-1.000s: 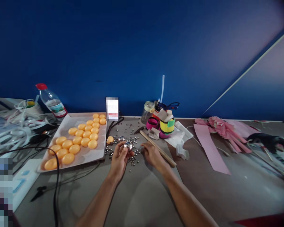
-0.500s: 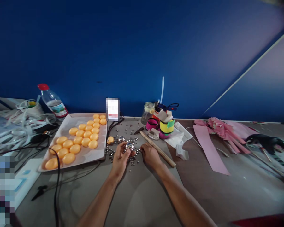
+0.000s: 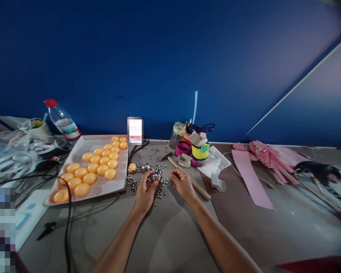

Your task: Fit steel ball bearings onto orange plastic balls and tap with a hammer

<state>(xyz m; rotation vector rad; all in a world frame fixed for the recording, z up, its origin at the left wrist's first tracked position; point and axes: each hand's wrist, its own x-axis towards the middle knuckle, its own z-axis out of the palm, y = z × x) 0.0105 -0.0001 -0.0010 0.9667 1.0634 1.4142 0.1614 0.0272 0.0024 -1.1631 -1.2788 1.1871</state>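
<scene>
A shiny silver-studded ball [image 3: 157, 176] sits in the curled fingers of my left hand [image 3: 146, 192], with orange showing near its lower edge. Just to the right, my right hand [image 3: 182, 184] hovers with thumb and fingertips pinched together; whatever they may hold is too small to see. Beneath and around both hands lie many small silver beads [image 3: 134, 184] on the grey table. Behind my left hand rests a second silver-covered ball [image 3: 145, 167], and beside it a mostly orange ball [image 3: 132, 168].
Left stands a white tray [image 3: 102, 191] of orange balls [image 3: 89, 178]. A hammer [image 3: 200, 189] lies behind my right hand, near a glass jar [image 3: 177, 133] and a yellow tape roll [image 3: 200, 152]. Pink strips [image 3: 252, 180] lie right; a bottle [image 3: 65, 123] and black cable [image 3: 68, 227] are left.
My right hand has risen slightly off the beads, its fingertips now pinched. My left hand still holds the studded ball in nearly the same place, slightly turned.
</scene>
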